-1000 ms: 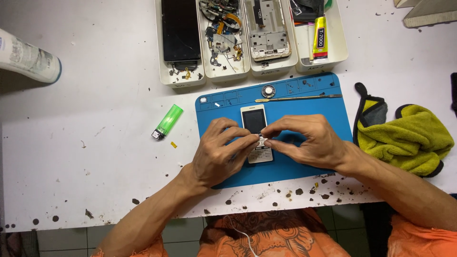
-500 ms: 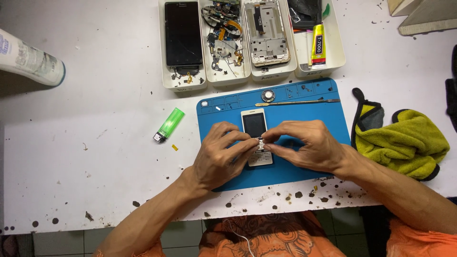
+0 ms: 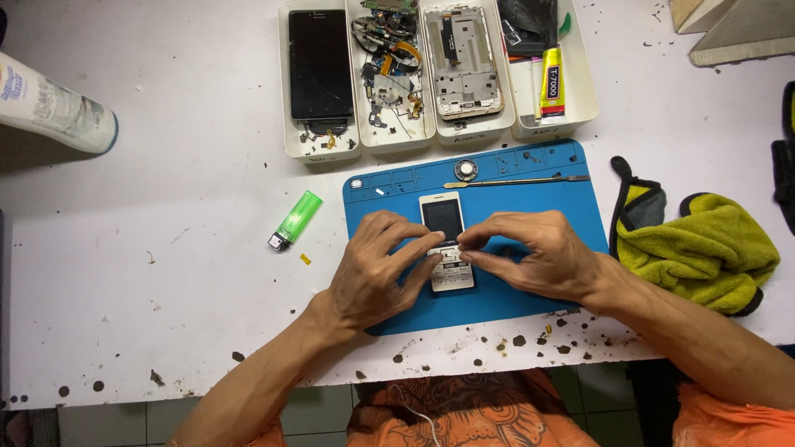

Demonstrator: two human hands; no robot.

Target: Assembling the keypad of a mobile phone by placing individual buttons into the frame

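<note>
Small white keypad phone [image 3: 445, 240] lies flat on the blue repair mat [image 3: 571, 215], roughly mid-mat, screen end toward the far edge of the worktop [image 3: 166, 314]. Left hand [image 3: 374, 269] comes in from the near-left, fingers curled, thumb and forefinger tips closed on the phone's left side at the line between screen and keypad. Right hand [image 3: 534, 255] mirrors it from the right, fingers bunched, tips pinching at the same line; fingertips of both hands almost meet over the phone. Whether a separate small part sits between the tips, can't tell. Mat's near edge sits close to the near edge of the worktop, both forearms crossing that edge. Along the mat's far edge: a small round metal part [image 3: 466, 170] and a thin metal pry tool [image 3: 517, 181] lying parallel to the edge, well apart from the hands. Just beyond the mat, four white trays [image 3: 584, 83] side by side at the far edge: a black phone [image 3: 320, 62], loose flex cables and boards [image 3: 385, 58], a bare phone frame [image 3: 462, 62], a glue tube [image 3: 552, 83]. Green lighter [image 3: 296, 219] left of the mat, near but not touching. White can [image 3: 54, 103] on its side at the far-left corner. Yellow-green cloth [image 3: 704, 248] right of the mat, just beside its right edge. Open room: wide bare stretch of speckled worktop left of the mat; right side tight.
</note>
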